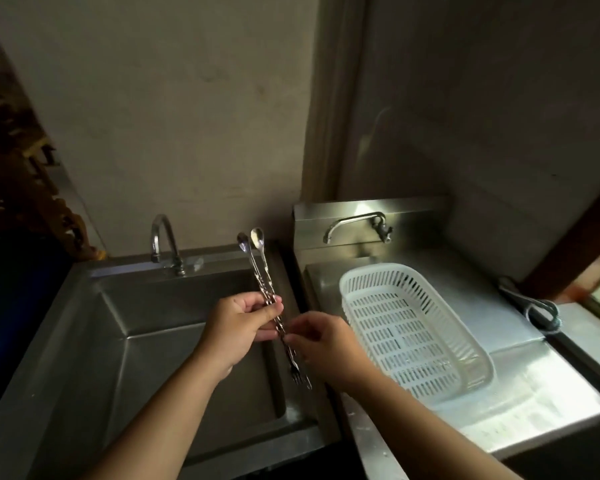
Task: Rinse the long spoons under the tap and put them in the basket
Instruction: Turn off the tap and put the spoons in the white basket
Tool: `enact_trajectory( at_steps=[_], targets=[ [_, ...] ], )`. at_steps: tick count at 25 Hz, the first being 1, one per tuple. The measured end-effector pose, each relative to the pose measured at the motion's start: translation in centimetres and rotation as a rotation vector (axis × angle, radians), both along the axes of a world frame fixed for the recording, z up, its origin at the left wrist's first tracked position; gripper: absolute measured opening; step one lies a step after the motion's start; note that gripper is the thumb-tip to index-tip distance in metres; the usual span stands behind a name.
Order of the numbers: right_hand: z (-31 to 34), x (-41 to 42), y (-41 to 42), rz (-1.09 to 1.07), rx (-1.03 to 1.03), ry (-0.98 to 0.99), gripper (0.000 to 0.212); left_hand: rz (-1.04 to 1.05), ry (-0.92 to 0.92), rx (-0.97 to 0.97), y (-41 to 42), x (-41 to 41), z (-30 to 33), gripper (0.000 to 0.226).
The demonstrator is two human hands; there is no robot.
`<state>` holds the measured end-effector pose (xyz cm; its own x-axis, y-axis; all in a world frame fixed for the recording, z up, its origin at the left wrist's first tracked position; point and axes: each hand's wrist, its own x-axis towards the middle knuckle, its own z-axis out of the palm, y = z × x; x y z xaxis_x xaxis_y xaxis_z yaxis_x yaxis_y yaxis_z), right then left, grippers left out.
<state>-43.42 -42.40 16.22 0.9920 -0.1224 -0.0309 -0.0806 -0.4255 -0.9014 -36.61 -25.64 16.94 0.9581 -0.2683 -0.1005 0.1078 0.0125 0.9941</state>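
Two long metal spoons (257, 258) with twisted handles point bowls-up over the right side of the steel sink (94, 317). My left hand (238, 327) is closed around their middle. My right hand (321, 337) pinches the handles lower down, above small fork-like ends. The curved tap (163, 240) stands at the sink's back rim, left of the spoons; no water is visible. A white slotted plastic basket (465, 344) lies to the right on a steel counter and holds nothing.
A second wall-mounted tap (357, 223) sits above the steel counter (548, 389) behind the basket. A coiled metal hose (541, 311) lies at the counter's right edge. Plain walls rise behind both units.
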Motion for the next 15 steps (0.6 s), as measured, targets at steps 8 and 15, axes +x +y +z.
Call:
enact_trajectory(
  at_steps=[8, 15],
  targets=[
    [-1.0, -3.7, -16.4, 0.004, 0.208, 0.13, 0.006, -0.111, 0.11, 0.023, -17.0, -2.3, -0.6, 0.012],
    [-2.7, -5.5, -24.6, 0.121, 0.537, 0.331, 0.012, -0.119, 0.182, 0.058, -24.0, -4.8, -2.4, 0.014]
  ],
)
